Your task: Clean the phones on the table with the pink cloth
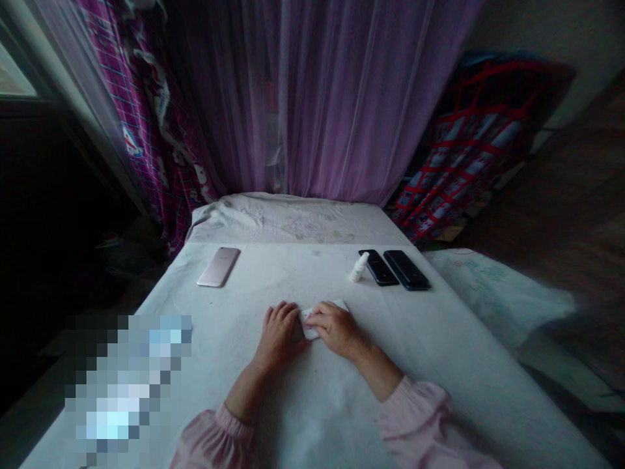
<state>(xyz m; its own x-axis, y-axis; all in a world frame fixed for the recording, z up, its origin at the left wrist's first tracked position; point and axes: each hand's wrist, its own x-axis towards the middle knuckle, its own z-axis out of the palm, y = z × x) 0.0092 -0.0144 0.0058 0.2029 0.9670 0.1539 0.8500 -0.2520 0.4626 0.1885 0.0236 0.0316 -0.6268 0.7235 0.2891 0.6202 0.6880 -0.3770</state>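
My right hand [334, 329] is closed, its bent fingers pressed on a small white flat piece [342, 305] that looks like a folded wipe or cloth with faint pinkish marks. Much of that piece is hidden under the fingers. Palm down on the white cloth, my left hand [279, 335] lies just left of it with its fingers stretched forward. Its thumb side is close to the white piece; whether they touch, I cannot tell. Beyond my right hand stands a small white spray bottle [358, 269].
A pale pink phone [219, 267] lies at the left on the white tablecloth [293, 267]. Two dark phones [379, 268] lie side by side at the right. A blurred-out patch covers the near left. Purple curtains [332, 98] hang behind the table.
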